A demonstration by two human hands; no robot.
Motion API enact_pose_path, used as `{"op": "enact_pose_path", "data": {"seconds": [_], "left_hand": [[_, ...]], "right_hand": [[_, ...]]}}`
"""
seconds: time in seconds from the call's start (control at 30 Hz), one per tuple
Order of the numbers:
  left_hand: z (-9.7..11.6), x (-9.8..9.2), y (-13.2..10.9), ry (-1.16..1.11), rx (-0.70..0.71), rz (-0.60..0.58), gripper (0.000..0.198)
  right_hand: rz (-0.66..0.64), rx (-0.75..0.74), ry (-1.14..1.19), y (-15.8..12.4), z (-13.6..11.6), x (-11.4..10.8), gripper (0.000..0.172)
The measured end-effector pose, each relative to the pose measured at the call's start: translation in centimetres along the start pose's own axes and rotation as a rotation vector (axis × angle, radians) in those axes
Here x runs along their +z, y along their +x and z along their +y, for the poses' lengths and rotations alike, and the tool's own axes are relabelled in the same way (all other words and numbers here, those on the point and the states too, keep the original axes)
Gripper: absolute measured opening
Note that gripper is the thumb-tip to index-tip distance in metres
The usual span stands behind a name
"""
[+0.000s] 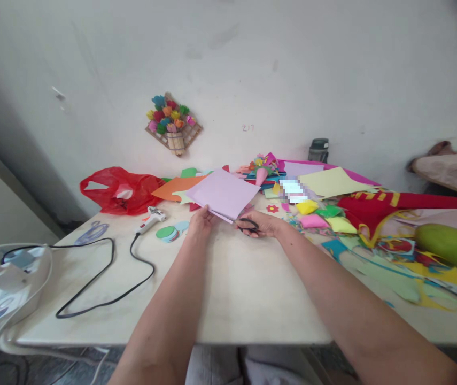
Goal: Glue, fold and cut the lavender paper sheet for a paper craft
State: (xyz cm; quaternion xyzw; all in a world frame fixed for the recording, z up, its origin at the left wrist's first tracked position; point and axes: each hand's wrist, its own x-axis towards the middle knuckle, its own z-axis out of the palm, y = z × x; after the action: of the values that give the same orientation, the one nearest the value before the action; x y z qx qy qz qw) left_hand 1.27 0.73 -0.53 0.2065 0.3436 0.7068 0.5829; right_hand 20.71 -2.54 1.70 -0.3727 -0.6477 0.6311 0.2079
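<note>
A sheet of lilac paper (224, 192) is held above the tabletop in front of me. My left hand (201, 220) pinches its near left edge. Black-handled scissors (248, 225) sit in my right hand (263, 223), fingers wrapped round the handles. The blades point left along the sheet's near edge, where a narrow strip of the paper lies partly apart from the rest. Just left of my left hand is a small stack of green and blue paper circles (167, 233).
A glue gun (152, 218) with a looping black cord lies on the left, near a red plastic bag (122, 190) and a plastic bin (39, 289). Coloured paper scraps (392, 278), a green mango-like fruit (448, 244) and a blurred-out phone (293, 191) are at right. A bottle (318, 150) stands behind.
</note>
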Motion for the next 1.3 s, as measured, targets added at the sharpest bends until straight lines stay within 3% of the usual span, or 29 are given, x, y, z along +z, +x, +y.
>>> {"op": "enact_pose_path", "data": {"seconds": [0.17,0.4,0.7,1.13,1.3], "left_hand": [[0.7,0.0,-0.3,-0.037,-0.013,0.055,0.006],[0.6,0.1,-0.5,-0.008,0.018,0.042,0.009],[0.6,0.1,-0.5,-0.001,0.024,0.032,0.009],[0.6,0.0,-0.1,-0.001,0.038,0.021,0.009],[0.6,0.2,-0.3,-0.003,0.014,0.040,0.008]], "right_hand": [[0.004,0.004,-0.036,-0.7,-0.5,-0.2,0.019],[0.057,-0.001,-0.091,-0.5,-0.1,-0.5,0.016],[0.077,-0.075,-0.132,-0.5,0.1,-0.8,0.037],[0.029,-0.119,-0.146,0.0,0.8,-1.3,0.045],[0.039,-0.091,-0.147,0.0,0.6,-1.1,0.038]]}}
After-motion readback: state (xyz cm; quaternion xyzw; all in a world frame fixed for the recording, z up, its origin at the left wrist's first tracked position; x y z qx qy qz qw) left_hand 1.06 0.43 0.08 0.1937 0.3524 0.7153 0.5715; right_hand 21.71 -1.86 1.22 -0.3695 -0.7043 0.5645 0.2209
